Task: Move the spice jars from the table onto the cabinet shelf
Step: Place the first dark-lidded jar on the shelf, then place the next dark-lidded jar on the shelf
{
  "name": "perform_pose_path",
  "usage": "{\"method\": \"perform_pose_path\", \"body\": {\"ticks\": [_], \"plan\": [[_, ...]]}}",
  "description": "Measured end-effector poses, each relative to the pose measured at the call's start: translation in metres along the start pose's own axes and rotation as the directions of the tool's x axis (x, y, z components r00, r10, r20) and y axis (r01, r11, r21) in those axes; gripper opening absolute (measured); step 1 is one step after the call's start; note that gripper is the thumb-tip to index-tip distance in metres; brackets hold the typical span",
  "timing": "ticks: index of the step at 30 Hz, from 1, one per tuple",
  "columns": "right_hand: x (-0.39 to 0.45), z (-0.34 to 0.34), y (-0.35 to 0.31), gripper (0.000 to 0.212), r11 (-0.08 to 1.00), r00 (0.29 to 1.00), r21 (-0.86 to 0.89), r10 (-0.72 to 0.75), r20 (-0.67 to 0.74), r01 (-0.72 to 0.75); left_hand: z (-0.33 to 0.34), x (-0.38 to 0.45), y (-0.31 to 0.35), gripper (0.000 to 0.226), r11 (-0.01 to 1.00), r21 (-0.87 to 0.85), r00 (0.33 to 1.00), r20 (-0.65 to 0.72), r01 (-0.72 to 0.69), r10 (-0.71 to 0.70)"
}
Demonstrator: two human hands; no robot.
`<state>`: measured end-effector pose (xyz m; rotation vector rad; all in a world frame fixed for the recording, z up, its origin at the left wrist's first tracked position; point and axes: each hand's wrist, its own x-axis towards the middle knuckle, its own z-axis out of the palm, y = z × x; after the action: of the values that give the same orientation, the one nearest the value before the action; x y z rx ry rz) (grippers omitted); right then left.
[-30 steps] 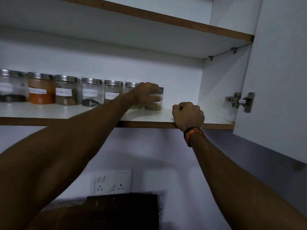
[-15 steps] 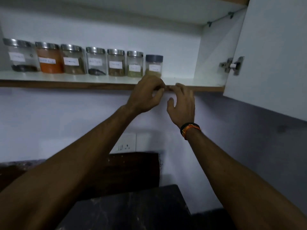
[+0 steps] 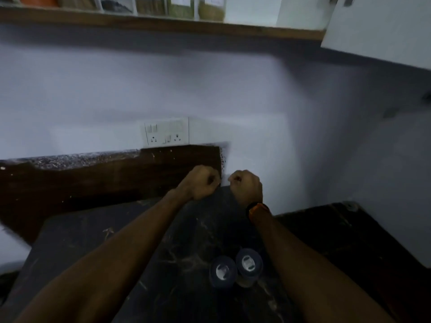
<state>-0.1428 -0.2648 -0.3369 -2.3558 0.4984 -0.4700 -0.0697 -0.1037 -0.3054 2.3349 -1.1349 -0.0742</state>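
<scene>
Two spice jars with dark lids stand side by side on the dark marble table: one jar on the left, the other jar touching it on the right. Both hands hover above the table's far end, beyond the jars. My left hand is curled into a loose fist with nothing in it. My right hand, a dark-and-orange band on its wrist, is also closed and empty. At the top edge, several jars stand in a row on the cabinet shelf; only their lower halves show.
The white cabinet door hangs open at the upper right. A white socket plate sits on the wall above a dark wooden backsplash. A second dark surface lies to the right of the table.
My left hand let go of the jar on the shelf. Both hands dropped from the shelf edge to just above the table, and the view tilted down so the two table jars appear.
</scene>
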Motion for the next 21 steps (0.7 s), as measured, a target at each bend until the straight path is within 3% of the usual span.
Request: {"method": "perform_pose_path", "body": {"ticks": [4,8,15,21], "plan": [[-0.043,0.023,0.031,0.018,0.992,0.993,-0.127,-0.002,0.122,0.018,0.056,-0.034,-0.023,0.015,0.995,-0.019,0.975,0.201,0.097,-0.091],[-0.082,0.048,0.053,0.017,0.968,0.972,-0.25,0.086,0.219,-0.029,0.097,-0.065,-0.041,0.013,0.962,-0.061,0.91,0.346,0.266,-0.23],[-0.143,0.085,0.078,0.034,0.92,0.935,-0.391,0.15,0.323,-0.012,0.134,-0.111,-0.049,0.014,0.908,-0.113,0.856,0.398,0.404,-0.332],[-0.177,0.106,0.087,0.062,0.876,0.921,-0.478,0.13,0.368,0.067,0.154,-0.139,-0.043,0.016,0.854,-0.165,0.817,0.424,0.494,-0.391]]}}
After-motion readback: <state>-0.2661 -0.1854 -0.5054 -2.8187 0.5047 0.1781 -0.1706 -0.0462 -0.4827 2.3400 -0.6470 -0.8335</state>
